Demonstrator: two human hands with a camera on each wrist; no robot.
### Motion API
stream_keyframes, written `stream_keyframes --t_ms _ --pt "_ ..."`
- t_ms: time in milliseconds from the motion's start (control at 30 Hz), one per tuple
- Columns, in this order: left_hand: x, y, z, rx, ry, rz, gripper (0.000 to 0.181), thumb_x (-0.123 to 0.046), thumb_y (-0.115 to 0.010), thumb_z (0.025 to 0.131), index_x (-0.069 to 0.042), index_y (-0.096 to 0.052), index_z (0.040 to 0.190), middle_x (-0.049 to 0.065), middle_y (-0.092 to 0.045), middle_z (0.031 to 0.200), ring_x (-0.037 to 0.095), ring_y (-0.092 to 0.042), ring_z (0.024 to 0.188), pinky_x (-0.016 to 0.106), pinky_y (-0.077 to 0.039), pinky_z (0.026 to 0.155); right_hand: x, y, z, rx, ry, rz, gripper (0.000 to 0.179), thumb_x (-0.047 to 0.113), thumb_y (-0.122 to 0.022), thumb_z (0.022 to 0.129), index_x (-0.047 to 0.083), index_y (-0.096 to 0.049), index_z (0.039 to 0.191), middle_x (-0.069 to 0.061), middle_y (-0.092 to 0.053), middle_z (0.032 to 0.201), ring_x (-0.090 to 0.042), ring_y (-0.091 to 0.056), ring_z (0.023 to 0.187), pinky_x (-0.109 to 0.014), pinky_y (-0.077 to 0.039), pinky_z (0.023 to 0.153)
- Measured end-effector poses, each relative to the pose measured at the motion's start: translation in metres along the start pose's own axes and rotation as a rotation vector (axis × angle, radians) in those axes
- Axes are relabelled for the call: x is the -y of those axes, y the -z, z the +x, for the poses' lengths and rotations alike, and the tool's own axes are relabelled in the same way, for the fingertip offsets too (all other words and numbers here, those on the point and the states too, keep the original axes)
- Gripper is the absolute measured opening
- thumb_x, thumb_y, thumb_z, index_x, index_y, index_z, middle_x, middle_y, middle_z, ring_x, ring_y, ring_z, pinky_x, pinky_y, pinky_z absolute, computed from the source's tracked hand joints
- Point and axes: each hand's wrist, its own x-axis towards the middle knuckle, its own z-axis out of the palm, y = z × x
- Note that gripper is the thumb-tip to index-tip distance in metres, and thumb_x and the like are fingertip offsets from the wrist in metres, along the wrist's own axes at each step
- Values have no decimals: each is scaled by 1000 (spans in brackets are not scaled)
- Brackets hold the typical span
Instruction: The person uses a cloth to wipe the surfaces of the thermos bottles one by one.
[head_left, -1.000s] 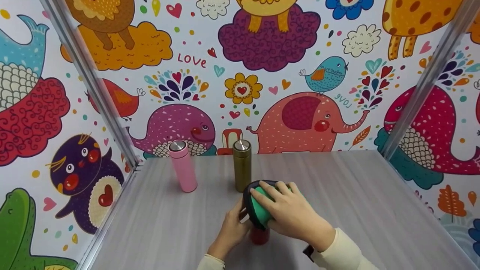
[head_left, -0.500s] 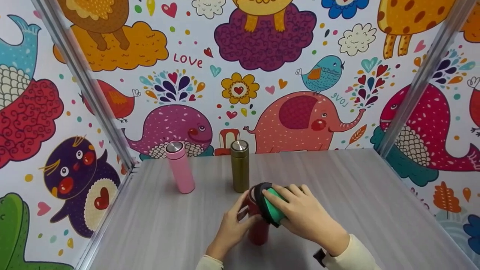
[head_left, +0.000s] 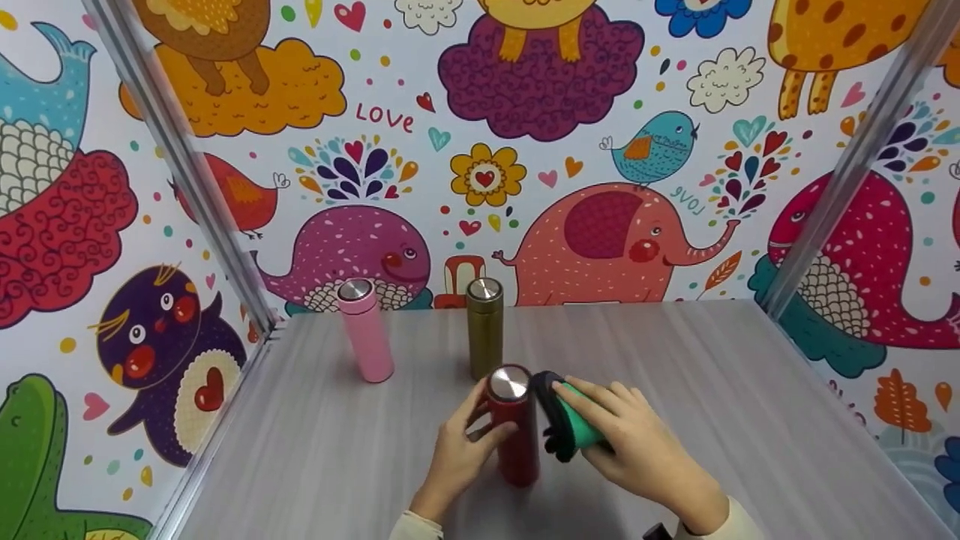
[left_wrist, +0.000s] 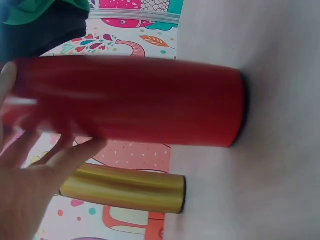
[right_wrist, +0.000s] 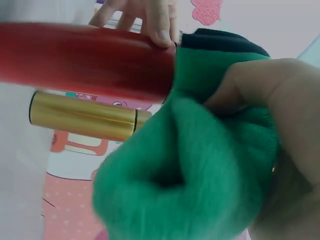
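Note:
A red thermos bottle (head_left: pixel 514 442) with a shiny steel lid stands upright on the table, its base on the surface in the left wrist view. My left hand (head_left: pixel 459 454) grips its upper part from the left, thumb in front and fingers behind. Just right of the lid, my right hand (head_left: pixel 634 442) holds a bunched green and black cloth (head_left: pixel 581 416). The cloth (right_wrist: pixel 200 165) looks soft and folded in the right wrist view, partly covering the bottle's top end there. My right thumb presses into its green side.
A pink thermos bottle (head_left: pixel 367 341) stands at the back left. An olive-gold thermos bottle (head_left: pixel 486 330) stands behind the red one. Patterned walls with metal corner posts (head_left: pixel 180 165) enclose the grey table (head_left: pixel 315 450).
My right hand has moved right with the cloth, off the top of the red bottle, so its steel lid now shows. My left hand stays at the bottle.

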Motion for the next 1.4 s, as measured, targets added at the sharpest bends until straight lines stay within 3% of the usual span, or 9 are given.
stream_keyframes --t_ms 133,233,333,500,700,800,1000,1400 --pt "-3 3 -7 -218 -17 -161 72 -10 -74 92 1 -36 153 21 -53 141 34 -56 124 41 -53 93 -7 1 -7 -145 -17 137 82 -7 -77 67 16 -57 144 -2 -60 137 -14 -54 97 -31 -47 73" --pt "-11 6 -9 -363 -36 -358 67 -1 -69 94 4 -35 151 24 -53 138 35 -58 121 45 -55 89 -9 2 -13 -211 -52 212 80 -12 -75 67 10 -57 142 -5 -60 137 -16 -55 100 -24 -46 79" --pt "-19 8 -11 -492 -28 -541 58 -4 -64 98 0 -36 149 21 -52 136 34 -57 119 52 -56 85 -5 5 -15 -266 -79 270 80 -17 -73 65 4 -58 140 -11 -60 136 -17 -55 103 -18 -45 85" --pt "-31 14 -13 -618 21 -776 46 -18 -54 105 -7 -36 146 19 -48 136 36 -57 119 59 -53 87 14 16 -9 -364 -51 324 76 -23 -66 60 -8 -58 134 -22 -61 129 -22 -57 102 -16 -43 92" --pt "-46 14 -17 -651 91 -895 51 -30 -51 106 -10 -34 149 17 -41 140 38 -54 119 58 -51 92 17 5 -5 -417 17 296 72 -20 -66 58 -11 -60 130 -26 -61 126 -29 -58 104 -20 -41 97" --pt "-52 12 -19 -649 106 -930 53 -34 -52 105 -10 -35 149 16 -41 141 38 -53 120 58 -50 93 8 -13 -6 -395 57 270 74 -16 -67 58 -8 -60 131 -23 -61 130 -32 -58 104 -24 -39 97" --pt "-57 9 -19 -630 121 -981 54 -38 -50 105 -11 -35 149 15 -40 141 36 -51 121 58 -49 95 -8 -42 -8 -309 60 247 82 -12 -71 62 2 -56 141 -10 -58 138 -25 -57 109 -34 -43 92" --pt "-58 14 -16 -677 119 -1010 59 -40 -55 103 -16 -32 151 14 -37 146 38 -45 125 57 -48 97 1 -61 -22 -243 65 260 84 -9 -76 64 2 -53 143 -8 -57 138 -20 -58 108 -33 -46 84"
